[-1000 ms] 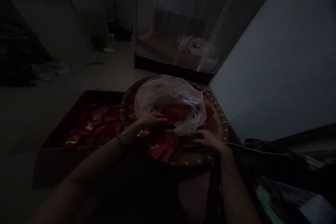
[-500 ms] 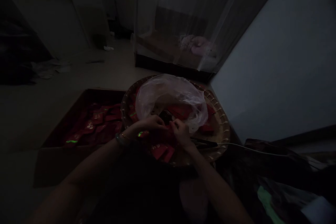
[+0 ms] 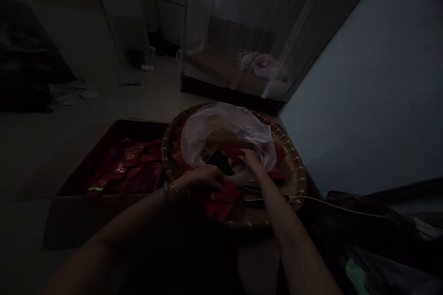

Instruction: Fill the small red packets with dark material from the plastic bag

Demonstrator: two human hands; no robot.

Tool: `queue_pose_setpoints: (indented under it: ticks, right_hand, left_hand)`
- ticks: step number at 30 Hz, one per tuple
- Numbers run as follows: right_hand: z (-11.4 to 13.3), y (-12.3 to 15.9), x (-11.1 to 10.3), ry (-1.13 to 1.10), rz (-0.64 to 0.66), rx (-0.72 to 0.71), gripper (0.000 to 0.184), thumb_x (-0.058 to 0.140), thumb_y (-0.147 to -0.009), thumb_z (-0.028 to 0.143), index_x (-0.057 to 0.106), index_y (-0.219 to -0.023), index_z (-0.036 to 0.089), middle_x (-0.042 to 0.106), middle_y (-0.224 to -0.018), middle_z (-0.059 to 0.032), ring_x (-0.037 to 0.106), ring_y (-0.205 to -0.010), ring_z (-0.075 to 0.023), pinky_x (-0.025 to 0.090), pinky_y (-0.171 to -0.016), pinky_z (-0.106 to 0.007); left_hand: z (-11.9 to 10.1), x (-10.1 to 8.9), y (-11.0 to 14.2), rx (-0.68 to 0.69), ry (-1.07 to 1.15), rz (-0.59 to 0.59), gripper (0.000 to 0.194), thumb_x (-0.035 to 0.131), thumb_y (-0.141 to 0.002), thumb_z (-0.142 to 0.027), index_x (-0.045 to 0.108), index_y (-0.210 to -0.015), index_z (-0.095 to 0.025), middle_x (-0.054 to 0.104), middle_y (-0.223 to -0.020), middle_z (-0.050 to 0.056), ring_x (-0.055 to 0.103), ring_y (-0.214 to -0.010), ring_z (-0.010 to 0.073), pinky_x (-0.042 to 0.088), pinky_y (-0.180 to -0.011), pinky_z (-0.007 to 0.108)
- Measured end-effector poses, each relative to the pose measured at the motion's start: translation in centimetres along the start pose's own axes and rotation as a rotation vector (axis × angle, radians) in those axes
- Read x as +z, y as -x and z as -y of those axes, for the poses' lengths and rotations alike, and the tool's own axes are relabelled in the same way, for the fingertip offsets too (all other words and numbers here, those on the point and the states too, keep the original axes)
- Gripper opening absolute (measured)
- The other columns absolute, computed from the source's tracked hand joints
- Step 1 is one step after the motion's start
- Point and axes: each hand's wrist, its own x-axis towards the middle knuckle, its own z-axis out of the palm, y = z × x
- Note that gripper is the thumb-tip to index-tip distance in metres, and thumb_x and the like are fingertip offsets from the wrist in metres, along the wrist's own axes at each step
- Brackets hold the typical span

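Over the round bamboo tray: I see red envelopes bunched at the near side, and a clear plastic bag slumped across the far half.
Left hand: curved down at the envelopes' edge, fingers close together; from here I cannot tell whether it grips them.
Right hand: narrow, reaching under the bag's mouth beside a dark object; I cannot tell if it pinches anything.
Beside the hands: a dark-handled tool lies on the tray.
Envelope count so far: a heap of red envelopes sits in the cardboard carton to the left; more remain loose in the tray.
Further off: a mosquito net hangs over a low bed.
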Motion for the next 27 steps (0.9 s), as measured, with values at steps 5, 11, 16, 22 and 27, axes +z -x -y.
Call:
queue_pose_setpoints:
  ticks: [5,11,16,22,27]
  right_hand:
    - [-1.3,-0.4,0.6,-0.04,0.019,-0.021,0.025,0.06,-0.084,0.022,0.071,-0.105,0.015,0.071,-0.109,-0.0109,0.065,-0.101,-0.0232,0.045,-0.089,-0.03]
    - [-2.0,-0.7,0.6,-0.076,0.0,0.009,0.022,0.059,-0.083,0.022,0.072,-0.099,0.015,0.073,-0.101,-0.0089,0.067,-0.09,-0.0199,0.048,-0.08,-0.027]
    - [-1.8,-0.9,1.1,-0.067,-0.041,0.014,0.033,0.062,-0.081,0.027,0.067,-0.109,0.012,0.069,-0.11,-0.0145,0.065,-0.098,-0.0241,0.047,-0.085,-0.031]
    - [-1.9,-1.4,1.6,-0.176,-0.079,0.099,0.048,0.074,-0.069,0.028,0.065,-0.112,0.011,0.067,-0.114,-0.016,0.062,-0.103,-0.0262,0.046,-0.088,-0.034]
    - [-2.2,-1.1,0.9,-0.256,-0.016,0.052,0.023,0.065,-0.076,0.027,0.072,-0.093,0.013,0.074,-0.092,-0.0086,0.068,-0.081,-0.02,0.05,-0.071,-0.027]
  left_hand:
    - [-0.1,0.7,-0.2,0.007,-0.111,0.005,0.032,0.07,-0.068,-0.03,0.075,-0.1,-0.025,0.072,-0.074,0.003,0.059,-0.057,0.0162,0.033,-0.051,0.021]
    - [-0.3,0.7,-0.7,0.08,-0.059,-0.034,0.033,0.069,-0.068,-0.022,0.074,-0.1,-0.026,0.073,-0.078,0.002,0.062,-0.063,0.0162,0.037,-0.055,0.02]
    - [0.0,-0.6,-0.4,0.08,0.022,-0.159,0.025,0.063,-0.076,-0.031,0.075,-0.096,-0.021,0.073,-0.088,0.003,0.064,-0.072,0.0164,0.038,-0.06,0.02]
    - [1.6,-1.5,-1.1,-0.007,0.048,-0.274,0.026,0.061,-0.075,-0.028,0.074,-0.096,-0.02,0.073,-0.094,0.002,0.064,-0.081,0.0176,0.042,-0.069,0.02]
    - [3.1,-1.8,-1.8,0.024,0.131,-0.294,0.026,0.059,-0.075,-0.027,0.074,-0.094,-0.017,0.073,-0.092,0.004,0.064,-0.08,0.0173,0.043,-0.069,0.021]
